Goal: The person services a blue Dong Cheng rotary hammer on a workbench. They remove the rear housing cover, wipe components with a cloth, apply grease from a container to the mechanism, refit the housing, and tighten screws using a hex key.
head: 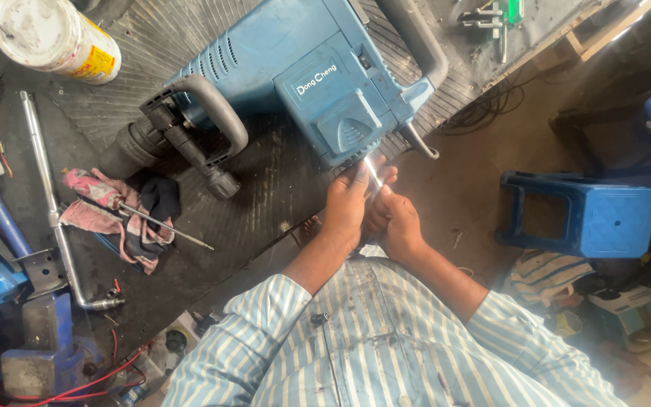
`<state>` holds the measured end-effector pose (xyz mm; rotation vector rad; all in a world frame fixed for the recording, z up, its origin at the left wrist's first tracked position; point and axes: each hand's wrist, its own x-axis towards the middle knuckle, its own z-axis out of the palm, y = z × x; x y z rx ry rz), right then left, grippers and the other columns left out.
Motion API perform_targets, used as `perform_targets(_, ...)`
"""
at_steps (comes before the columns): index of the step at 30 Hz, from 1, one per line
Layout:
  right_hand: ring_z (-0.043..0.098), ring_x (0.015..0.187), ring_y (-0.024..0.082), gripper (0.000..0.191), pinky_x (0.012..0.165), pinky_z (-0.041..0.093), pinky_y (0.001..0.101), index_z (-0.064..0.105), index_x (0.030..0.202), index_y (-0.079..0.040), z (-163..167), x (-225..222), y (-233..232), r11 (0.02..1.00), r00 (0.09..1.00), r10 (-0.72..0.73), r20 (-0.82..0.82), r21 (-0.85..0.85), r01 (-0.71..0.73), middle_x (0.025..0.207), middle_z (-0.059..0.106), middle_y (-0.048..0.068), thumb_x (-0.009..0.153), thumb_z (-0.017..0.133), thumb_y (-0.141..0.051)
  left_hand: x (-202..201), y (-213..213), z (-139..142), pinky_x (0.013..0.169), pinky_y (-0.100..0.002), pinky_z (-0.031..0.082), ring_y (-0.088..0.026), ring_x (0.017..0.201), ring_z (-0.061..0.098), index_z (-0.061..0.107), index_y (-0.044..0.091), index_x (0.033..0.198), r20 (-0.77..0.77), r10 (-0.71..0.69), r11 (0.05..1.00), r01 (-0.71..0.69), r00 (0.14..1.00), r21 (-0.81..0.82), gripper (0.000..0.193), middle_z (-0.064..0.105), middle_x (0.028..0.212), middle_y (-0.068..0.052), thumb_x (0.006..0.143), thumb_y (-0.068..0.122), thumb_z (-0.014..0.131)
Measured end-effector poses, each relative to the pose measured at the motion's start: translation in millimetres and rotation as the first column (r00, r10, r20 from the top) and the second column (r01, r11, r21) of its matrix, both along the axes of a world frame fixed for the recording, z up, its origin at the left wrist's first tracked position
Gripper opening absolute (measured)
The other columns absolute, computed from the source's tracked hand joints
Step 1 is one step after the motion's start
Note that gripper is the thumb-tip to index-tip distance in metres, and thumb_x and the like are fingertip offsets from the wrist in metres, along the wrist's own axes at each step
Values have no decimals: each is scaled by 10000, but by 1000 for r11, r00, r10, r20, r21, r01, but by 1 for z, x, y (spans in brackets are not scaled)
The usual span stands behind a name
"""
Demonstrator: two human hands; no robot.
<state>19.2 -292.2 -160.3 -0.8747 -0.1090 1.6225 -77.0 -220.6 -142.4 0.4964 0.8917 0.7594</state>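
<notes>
Light blue-and-white striped shirt, buttoned front, sleeves rolled to elbows, faint grime spots.

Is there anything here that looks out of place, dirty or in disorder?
Yes. The screwdriver lies on crumpled rags instead of the bare bench. The white can lies tipped on its side. Both hands hold a thin metal tool against the blue demolition hammer.
</notes>
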Motion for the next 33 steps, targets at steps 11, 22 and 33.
perform_targets(11,559,762,173,390,739,536,386,455,690,-85,18,39,0,978,967,205,155,-3,-207,697,417,8,994,417,-327,-21,-2,-8,771,-249,511,-83,846,660,715,29,1120,-55,-184,980,187,981,61,278,732,972,-33,1010,283,706)
perform_targets(22,637,807,134,180,707,549,329,555,1015,-55,57,55,3,974,640,226,735,-168,-152,867,635,38,886,672,-98,-55,12,19,723,-300,606,-155,776,743,710,20,985,-247,-412,881,453,877,140,162,780,883,-77,897,151,750)
perform_targets(33,745,998,224,459,841,632,340,530,1360,63,66,20,24,987,936,36,349,-159,21,1147,752,147,988,590,-199,-62,-15,38,750,-343,615,-222,828,785,685,9,1153,-590,-221,817,478,777,324,213,779,948,-137,999,120,588)
